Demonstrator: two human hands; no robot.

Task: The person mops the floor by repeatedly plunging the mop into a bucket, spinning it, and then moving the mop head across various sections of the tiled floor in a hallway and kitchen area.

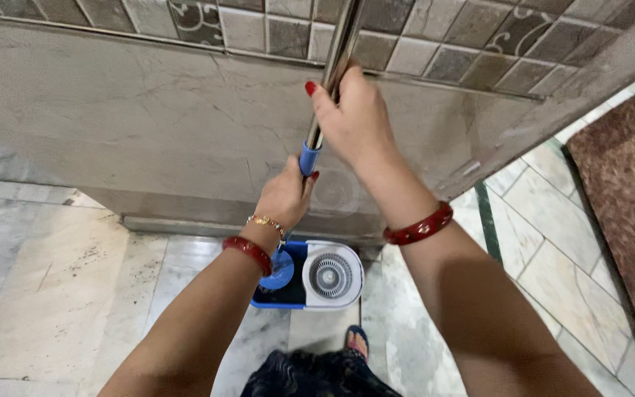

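Steel mop pole (339, 44), shiny and stiff, stands nearly upright in front of the stone wall (148, 125). It looks light but probably slick on the bare metal. The right hand (350, 117) is wrapped around the metal part up high, and the left hand (286, 195) is clenched lower down by the blue collar (309, 158), which looks like the grippier spot. The pole's lower end sits in the blue and white spin bucket (317, 276) on the marble floor (53, 294). Tight at the back: bucket near the wall's base, with a foot in a sandal (356, 340) just behind. More open floor left and right, and a brown rug (626, 198) far right.
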